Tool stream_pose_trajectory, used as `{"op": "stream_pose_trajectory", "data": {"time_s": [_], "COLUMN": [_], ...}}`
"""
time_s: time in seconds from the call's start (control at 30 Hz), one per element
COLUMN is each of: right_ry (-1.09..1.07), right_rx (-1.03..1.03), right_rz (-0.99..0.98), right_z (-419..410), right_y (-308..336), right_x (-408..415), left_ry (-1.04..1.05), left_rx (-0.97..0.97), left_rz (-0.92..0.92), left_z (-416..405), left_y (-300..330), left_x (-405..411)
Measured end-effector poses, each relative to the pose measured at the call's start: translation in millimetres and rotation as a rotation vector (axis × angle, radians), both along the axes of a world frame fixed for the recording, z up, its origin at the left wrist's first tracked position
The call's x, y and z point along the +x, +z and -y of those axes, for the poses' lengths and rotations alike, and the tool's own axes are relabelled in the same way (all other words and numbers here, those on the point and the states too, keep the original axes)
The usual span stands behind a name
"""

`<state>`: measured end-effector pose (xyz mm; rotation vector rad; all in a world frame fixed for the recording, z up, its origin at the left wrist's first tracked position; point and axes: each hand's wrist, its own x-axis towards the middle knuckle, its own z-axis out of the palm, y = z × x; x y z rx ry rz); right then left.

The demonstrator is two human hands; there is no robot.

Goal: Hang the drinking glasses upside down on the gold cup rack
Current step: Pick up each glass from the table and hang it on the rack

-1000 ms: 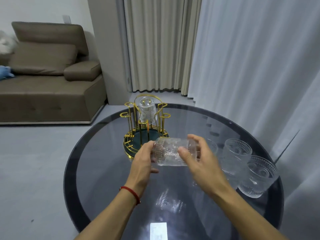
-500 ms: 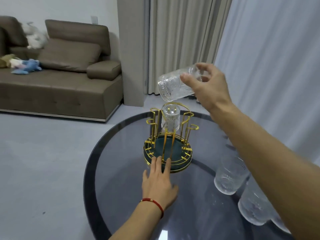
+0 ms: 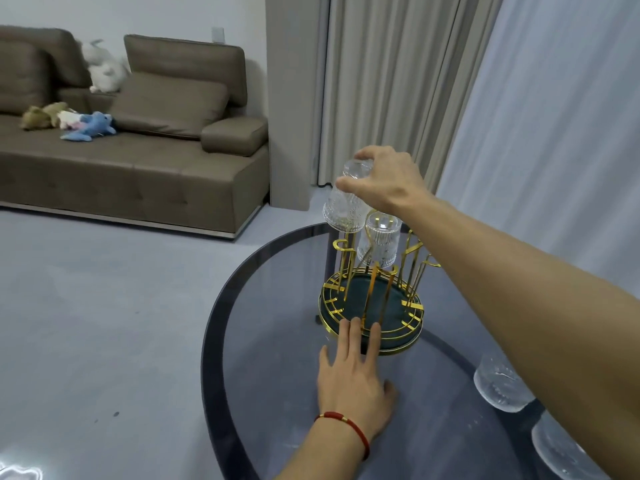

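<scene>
held glass (image 3: pixel 346 199): upside down, mouth just over a left peg of the gold rack (image 3: pixel 372 299)
hung glass (image 3: pixel 379 242): inverted on a rear peg
right hand (image 3: pixel 384 180): closed around held glass's base
left hand (image 3: pixel 353 372): flat, fingers spread, touching rack's rim on counter (image 3: pixel 263 341)
writing: none readable

The round dark-glass worktop (image 3: pixel 277 375) carries the gold cup rack (image 3: pixel 372 306) near its far side. Two upright drinking glasses (image 3: pixel 498 389) (image 3: pixel 568 452) stand at its right edge. The left hand (image 3: pixel 349 382) rests flat on it, fingers (image 3: pixel 353 336) touching the rack's base.
</scene>
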<state>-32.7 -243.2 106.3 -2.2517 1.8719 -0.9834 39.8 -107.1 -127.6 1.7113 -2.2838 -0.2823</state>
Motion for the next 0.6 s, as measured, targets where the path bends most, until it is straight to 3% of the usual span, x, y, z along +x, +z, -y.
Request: {"op": "stream_pose_trajectory", "data": {"time_s": [0.6], "right_ry": [0.066], "right_rx": [0.277], "right_rz": [-0.539], "right_z": [41], "right_y": [-37], "right_x": [-1], "left_ry": [0.014], "left_rx": [0.047], "left_rz": [-0.006], "left_z": [1], "left_y": [1], "left_x": [-4]}}
